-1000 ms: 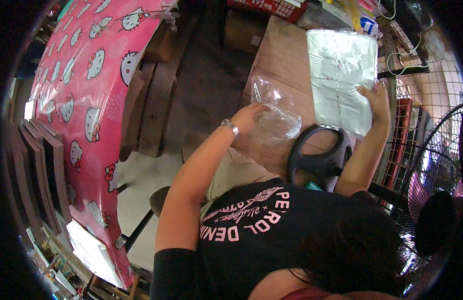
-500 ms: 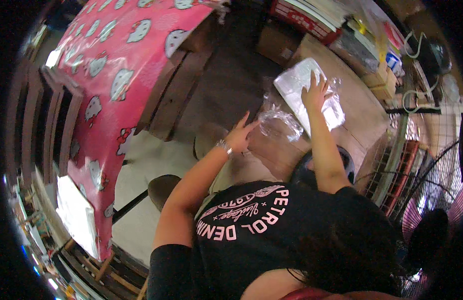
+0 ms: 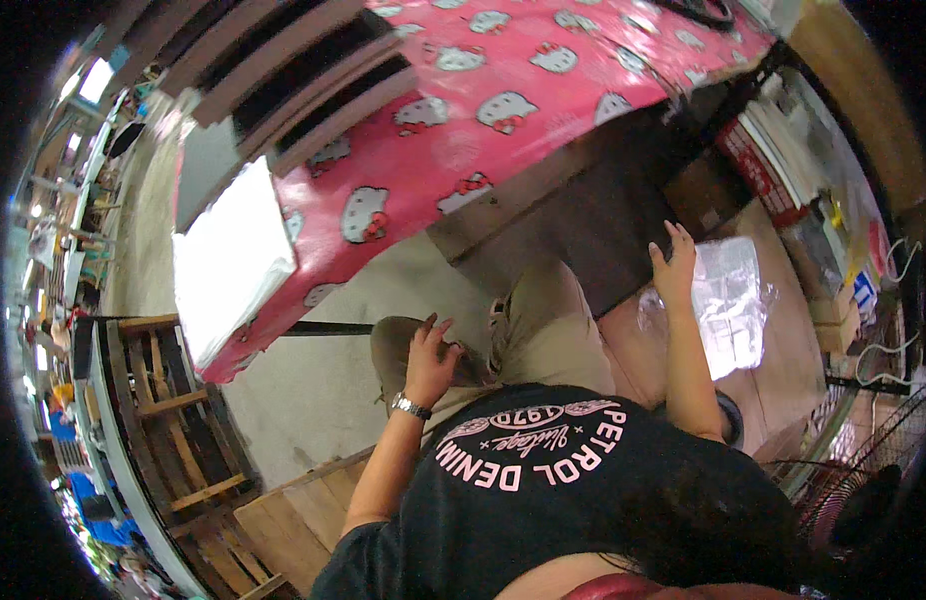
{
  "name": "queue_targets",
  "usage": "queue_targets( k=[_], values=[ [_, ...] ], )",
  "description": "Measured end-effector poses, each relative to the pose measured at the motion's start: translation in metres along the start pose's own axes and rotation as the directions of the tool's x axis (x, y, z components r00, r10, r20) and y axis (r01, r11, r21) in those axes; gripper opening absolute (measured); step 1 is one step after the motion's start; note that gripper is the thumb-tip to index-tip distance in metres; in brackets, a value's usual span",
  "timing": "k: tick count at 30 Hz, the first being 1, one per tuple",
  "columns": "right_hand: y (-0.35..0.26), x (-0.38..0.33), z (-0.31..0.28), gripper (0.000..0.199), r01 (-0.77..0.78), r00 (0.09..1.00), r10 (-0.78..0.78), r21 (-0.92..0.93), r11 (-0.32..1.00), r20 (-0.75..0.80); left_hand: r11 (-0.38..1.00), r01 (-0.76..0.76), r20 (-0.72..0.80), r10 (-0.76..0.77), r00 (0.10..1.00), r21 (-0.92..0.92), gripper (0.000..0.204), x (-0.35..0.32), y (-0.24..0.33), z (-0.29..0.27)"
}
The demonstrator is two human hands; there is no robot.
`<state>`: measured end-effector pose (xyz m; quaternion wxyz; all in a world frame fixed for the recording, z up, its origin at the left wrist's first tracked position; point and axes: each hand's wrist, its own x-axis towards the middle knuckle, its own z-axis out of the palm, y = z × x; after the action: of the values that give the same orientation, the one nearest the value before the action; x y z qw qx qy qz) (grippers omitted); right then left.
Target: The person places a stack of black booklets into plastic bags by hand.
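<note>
My left hand (image 3: 431,362) hangs over my left knee, empty, its fingers apart and a little bent. A metal watch is on that wrist. My right hand (image 3: 675,268) is raised beside a flat pile of clear plastic bags (image 3: 731,305) on the wooden surface at my right. Its fingers are parted and nothing shows in them. A white flat stack (image 3: 233,265), like paper or film, lies at the near left corner of the table with the pink patterned cover (image 3: 573,110).
Several long dark slats (image 3: 293,95) lie across the table's left part. A wooden pallet (image 3: 183,420) stands at the left. Cardboard boxes (image 3: 708,190) and a red-and-white carton (image 3: 763,165) sit at the right. Near the lower right is a fan (image 3: 833,510).
My view has turned left, toward the white stack. My right hand has come off the plastic bags, which stay on the wooden surface. My left hand has drawn back over my left knee.
</note>
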<state>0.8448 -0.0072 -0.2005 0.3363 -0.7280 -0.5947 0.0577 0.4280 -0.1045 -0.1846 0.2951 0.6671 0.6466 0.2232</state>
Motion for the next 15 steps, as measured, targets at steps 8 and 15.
queue_targets(
  k=[8,15],
  values=[
    [-0.179,0.061,0.002,0.046,0.256,0.944,-0.327,0.524,0.812,0.045,0.959,-0.197,-0.653,0.015,0.758,-0.206,0.04,0.004,0.004,-0.101],
    [-0.316,0.137,0.004,0.058,0.647,0.742,-0.658,0.392,0.654,-0.126,0.913,-0.366,-0.785,0.093,0.612,-0.177,0.04,0.021,0.013,-0.156]
  ],
)
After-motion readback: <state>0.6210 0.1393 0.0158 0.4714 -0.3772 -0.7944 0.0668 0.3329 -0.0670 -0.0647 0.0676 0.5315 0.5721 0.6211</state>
